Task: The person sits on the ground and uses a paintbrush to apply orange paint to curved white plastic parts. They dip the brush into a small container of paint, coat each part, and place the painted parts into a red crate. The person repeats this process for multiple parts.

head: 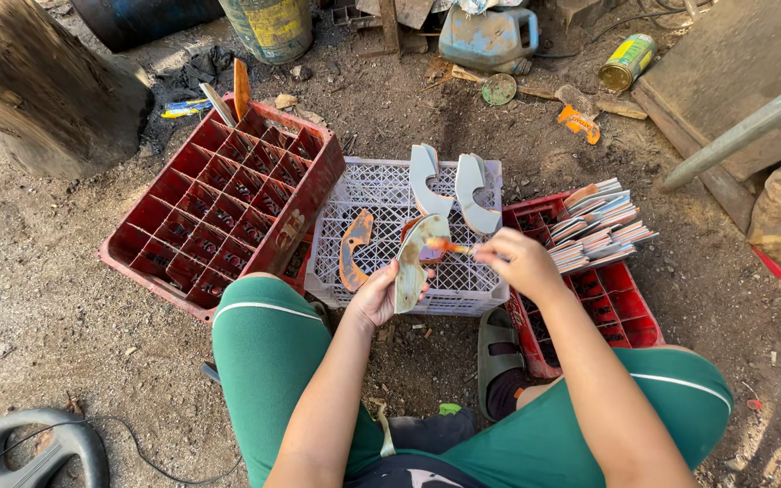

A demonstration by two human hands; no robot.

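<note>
The person sits low over bare dirt ground [65, 307], knees in green trousers spread to either side. The left hand [374, 296] has its grip closed around a curved, crescent-shaped metal piece [411, 260], held upright just above the near edge of a white plastic crate [463, 289]. The right hand [522, 262] has its grip pinched shut on a small orange-tipped brush [449, 246], whose tip touches the upper face of the crescent piece.

On the white crate's lattice lie a rusty orange crescent [354, 248] to the left and two grey crescents [449, 185] leaning at the far side. A red compartment crate [228, 208] butts against the white crate's left wall, tilted, with its near corner close to the left knee. A second red crate [621, 312] sits tight against the right wall, under the right forearm, and bears a stack of flat pieces [603, 226] at its far end.

Open ground shows to the left of the red compartment crate and between the knees. A thick wooden post [38, 81] stands at the far left; a tin can [627, 61] and a blue jug [488, 38] lie beyond the crates.
</note>
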